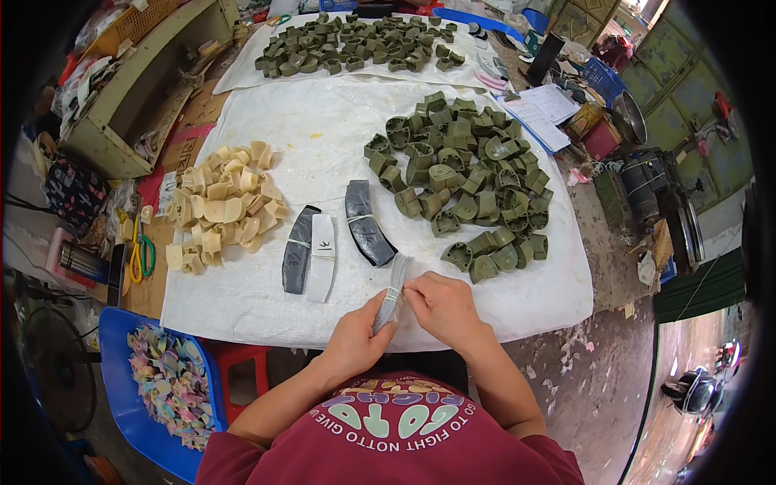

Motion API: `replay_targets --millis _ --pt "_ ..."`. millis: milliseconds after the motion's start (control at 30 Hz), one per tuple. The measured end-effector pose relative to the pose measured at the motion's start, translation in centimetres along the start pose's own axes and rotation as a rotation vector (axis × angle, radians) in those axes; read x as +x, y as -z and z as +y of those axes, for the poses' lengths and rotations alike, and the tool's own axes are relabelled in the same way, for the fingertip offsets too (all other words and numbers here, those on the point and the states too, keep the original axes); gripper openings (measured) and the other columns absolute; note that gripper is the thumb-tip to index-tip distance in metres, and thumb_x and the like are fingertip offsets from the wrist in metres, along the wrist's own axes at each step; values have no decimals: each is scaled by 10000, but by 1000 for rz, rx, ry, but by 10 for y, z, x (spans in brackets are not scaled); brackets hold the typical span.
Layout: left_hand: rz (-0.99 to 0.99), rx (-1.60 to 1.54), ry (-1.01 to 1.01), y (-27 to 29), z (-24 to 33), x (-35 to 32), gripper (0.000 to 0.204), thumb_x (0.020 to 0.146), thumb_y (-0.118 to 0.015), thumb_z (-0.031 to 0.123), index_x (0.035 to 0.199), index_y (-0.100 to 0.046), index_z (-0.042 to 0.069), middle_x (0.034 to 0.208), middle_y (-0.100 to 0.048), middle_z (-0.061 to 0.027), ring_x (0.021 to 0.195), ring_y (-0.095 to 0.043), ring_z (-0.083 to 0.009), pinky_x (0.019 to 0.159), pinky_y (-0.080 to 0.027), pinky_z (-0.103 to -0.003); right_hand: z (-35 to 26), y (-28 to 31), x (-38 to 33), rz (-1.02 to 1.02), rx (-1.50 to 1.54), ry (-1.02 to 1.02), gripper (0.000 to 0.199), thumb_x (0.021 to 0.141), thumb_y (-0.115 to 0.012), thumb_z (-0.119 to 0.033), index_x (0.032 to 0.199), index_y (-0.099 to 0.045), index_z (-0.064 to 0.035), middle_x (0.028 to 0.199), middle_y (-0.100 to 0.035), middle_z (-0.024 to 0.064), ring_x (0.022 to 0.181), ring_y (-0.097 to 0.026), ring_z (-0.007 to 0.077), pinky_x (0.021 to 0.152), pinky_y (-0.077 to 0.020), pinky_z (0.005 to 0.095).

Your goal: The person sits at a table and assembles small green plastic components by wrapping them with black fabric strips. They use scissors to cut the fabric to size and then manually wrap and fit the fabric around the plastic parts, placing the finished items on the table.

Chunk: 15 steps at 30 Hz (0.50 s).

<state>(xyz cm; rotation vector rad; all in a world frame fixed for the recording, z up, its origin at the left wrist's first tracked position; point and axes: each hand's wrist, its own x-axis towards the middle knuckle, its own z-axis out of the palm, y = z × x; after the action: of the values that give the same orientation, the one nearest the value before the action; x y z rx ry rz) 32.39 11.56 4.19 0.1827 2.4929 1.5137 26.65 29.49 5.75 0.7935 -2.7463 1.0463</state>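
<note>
My left hand (356, 335) is closed round the lower part of a banded bundle of thin grey strips (393, 293), tilted near the table's front edge. My right hand (444, 307) is closed in a pinch at the bundle's right side; what sits between its fingertips is too small to make out. Just beyond lies a curved black bundle of strips (365, 220) tied with a pale band. To its left, a second black bundle (297, 252) lies against a white bundle of strips (322, 260), both banded.
Cream curved pieces (230, 198) are heaped at left, olive-green hollow pieces (477, 174) at right, with another olive heap (347, 44) at the far end. Scissors (137, 246) lie by the left edge. A blue basin (129, 388) of coloured pieces stands below left. Papers (543, 109) lie at far right.
</note>
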Motion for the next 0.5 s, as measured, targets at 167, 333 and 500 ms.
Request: replay_targets --millis 167,333,500 --pt "-6 124 40 2 13 1 561 848 -616 175 1314 -433 -79 863 -624 -302 774 -629 -433 680 -499 -445 -7 -1 -2 -66 -132 -9 75 800 -632 -116 813 -647 -43 753 -630 115 633 -625 290 577 -493 384" --pt "-28 26 2 6 16 4 488 853 -622 137 1293 -491 -28 880 -666 -219 729 -657 -333 671 -507 -387 0 -4 -2 95 90 -56 27 789 -624 -49 800 -640 -31 715 -625 74 556 -590 191 532 -461 300" --pt "-66 -480 -15 2 -17 22 382 857 -634 73 1228 -570 9 909 -661 -34 789 -588 -110 725 -484 -280 -13 3 -7 31 1041 -297 52 836 -646 -68 819 -628 -22 704 -586 -20 624 -530 59 549 -415 229"
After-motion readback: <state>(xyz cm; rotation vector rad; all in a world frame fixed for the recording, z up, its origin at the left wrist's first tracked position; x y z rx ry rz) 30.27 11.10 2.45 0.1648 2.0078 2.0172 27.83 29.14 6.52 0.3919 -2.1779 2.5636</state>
